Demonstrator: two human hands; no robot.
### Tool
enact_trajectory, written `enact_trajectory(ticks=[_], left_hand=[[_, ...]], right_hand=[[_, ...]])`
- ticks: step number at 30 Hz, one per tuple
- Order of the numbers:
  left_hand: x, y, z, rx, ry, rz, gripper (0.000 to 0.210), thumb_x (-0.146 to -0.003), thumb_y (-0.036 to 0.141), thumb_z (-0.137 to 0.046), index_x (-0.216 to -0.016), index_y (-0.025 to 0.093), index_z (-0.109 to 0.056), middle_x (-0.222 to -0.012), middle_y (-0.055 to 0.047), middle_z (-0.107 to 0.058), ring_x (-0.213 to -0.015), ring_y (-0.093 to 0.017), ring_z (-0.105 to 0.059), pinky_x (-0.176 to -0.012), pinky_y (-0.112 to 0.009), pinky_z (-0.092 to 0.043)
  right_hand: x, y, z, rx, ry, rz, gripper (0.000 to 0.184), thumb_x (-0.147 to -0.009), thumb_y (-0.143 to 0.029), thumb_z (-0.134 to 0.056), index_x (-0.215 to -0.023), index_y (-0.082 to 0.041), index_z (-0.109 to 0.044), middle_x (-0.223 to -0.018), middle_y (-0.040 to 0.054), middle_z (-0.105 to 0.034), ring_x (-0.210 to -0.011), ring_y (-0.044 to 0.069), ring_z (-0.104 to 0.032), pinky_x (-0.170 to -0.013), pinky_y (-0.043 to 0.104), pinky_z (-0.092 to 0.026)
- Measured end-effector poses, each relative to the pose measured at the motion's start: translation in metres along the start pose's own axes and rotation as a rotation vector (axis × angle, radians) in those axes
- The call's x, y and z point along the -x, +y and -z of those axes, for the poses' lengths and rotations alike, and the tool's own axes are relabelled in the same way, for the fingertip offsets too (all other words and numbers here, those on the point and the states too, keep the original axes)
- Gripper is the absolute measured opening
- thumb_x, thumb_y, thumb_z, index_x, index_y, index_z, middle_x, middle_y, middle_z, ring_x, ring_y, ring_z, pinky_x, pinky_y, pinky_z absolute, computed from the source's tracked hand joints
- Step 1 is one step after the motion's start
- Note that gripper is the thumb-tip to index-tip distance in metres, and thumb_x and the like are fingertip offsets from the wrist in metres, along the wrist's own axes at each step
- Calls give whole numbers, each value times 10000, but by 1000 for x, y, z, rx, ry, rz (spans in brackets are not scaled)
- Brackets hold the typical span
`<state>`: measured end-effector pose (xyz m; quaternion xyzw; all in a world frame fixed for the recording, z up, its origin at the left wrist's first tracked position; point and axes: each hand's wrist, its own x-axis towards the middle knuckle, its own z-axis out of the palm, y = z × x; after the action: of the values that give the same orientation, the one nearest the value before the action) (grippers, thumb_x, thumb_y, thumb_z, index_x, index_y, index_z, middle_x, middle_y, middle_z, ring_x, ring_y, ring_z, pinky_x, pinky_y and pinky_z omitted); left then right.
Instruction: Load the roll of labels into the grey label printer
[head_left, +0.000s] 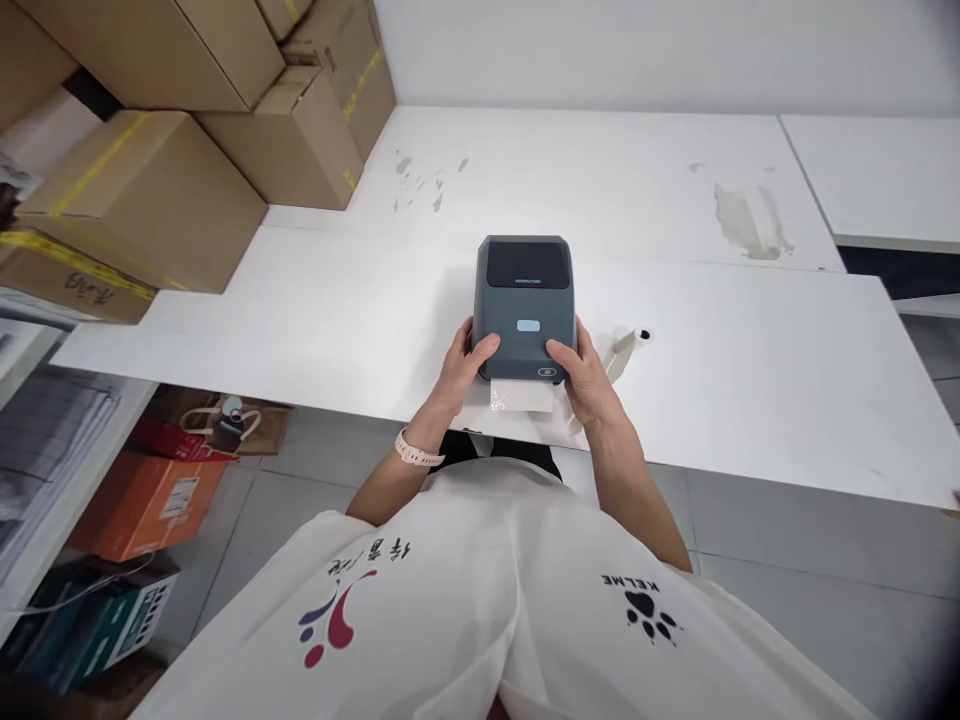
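A dark grey-green label printer [525,305] sits on the white table near its front edge, with a dark window on its lid. A strip of white label paper [517,396] sticks out of its front slot. My left hand [459,368] grips the printer's left side, thumb on the front top and fingers around the side, partly hidden. On the opposite side my right hand [589,375] holds it the same way. Just right of that hand lies a small roll of paper strip [640,338] with a dark core, its loose tail curling back toward my right wrist.
Cardboard boxes [142,200] are stacked at the table's left end. The white table [750,380] has worn patches toward the back wall. Below on the left, an orange box [154,505] and a green box [124,620] stand by a shelf.
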<state>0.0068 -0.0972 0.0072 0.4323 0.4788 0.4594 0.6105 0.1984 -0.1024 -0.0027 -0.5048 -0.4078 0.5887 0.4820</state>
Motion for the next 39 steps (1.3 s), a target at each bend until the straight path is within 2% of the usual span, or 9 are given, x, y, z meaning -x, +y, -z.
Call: enact_trajectory(ticks=[7,11,15,20,24,30,34,37,39], left_hand=[[-11,-14,4,-127,104,-113,754,-810,598,-683,-1432,215,-496,-1481,-128,-569,-1378,-331,-523,-1113,-460,-461],[4,-16,5,-201,107,-110,683,-866,611,-606,-1429,245,-483,-1484,-104,-560,-1354,-285,-539,-1066,-392,-478],[43,-25,4,-310,380,-78,433,-871,576,-608,-1137,234,-604,-1173,-74,-681,-1029,-193,-635,-871,-326,-509],[59,-26,-1,-106,-54,213,414,-828,588,-630,-691,204,-562,-670,1,-604,-581,-105,-494,-563,-273,-374],[51,-12,-7,-20,-92,284,369,-767,475,-723,-621,193,-533,-607,28,-575,-489,-59,-400,-513,-257,-300],[52,-11,0,-222,-93,138,406,-824,463,-674,-562,193,-520,-560,31,-542,-525,-83,-468,-554,-253,-378],[49,-10,7,-334,162,-76,397,-891,510,-591,-633,208,-563,-625,13,-568,-621,-120,-534,-636,-273,-445],[40,-6,6,-336,333,-223,311,-931,517,-550,-1048,252,-662,-1104,-49,-702,-1004,-182,-643,-857,-307,-512],[35,-5,3,-317,295,-216,470,-951,551,-510,-1346,299,-551,-1479,-64,-546,-1333,-227,-531,-1047,-350,-472]], right_hand=[[3,7,0,21,71,48,878,-786,-540,-765,-1542,-370,-353,-1565,15,-478,-1449,280,-454,-1229,523,-383],[1,10,2,54,62,63,899,-779,-563,-755,-1547,-352,-338,-1597,38,-437,-1471,290,-426,-1214,535,-392],[-2,11,3,107,48,68,904,-792,-608,-714,-1560,-357,-308,-1619,37,-406,-1478,289,-416,-1218,530,-381],[-1,13,1,104,51,88,890,-791,-619,-697,-1549,-344,-319,-1606,39,-427,-1454,290,-443,-1211,533,-381],[-3,6,-2,96,98,71,914,-766,-551,-728,-1550,-345,-303,-1614,43,-406,-1465,281,-420,-1217,528,-363],[-27,-8,-5,282,136,253,985,-728,-491,-772,-1567,-376,-268,-1639,41,-336,-1506,303,-322,-1221,545,-324],[-40,-6,-4,348,167,287,977,-716,-440,-772,-1557,-401,-278,-1595,32,-386,-1461,314,-371,-1196,576,-347],[-41,-7,-2,359,137,290,986,-722,-460,-783,-1562,-412,-268,-1581,35,-406,-1453,316,-387,-1187,578,-362],[-35,-9,-1,355,109,288,986,-734,-506,-789,-1567,-402,-271,-1587,37,-409,-1475,309,-367,-1201,561,-354]])
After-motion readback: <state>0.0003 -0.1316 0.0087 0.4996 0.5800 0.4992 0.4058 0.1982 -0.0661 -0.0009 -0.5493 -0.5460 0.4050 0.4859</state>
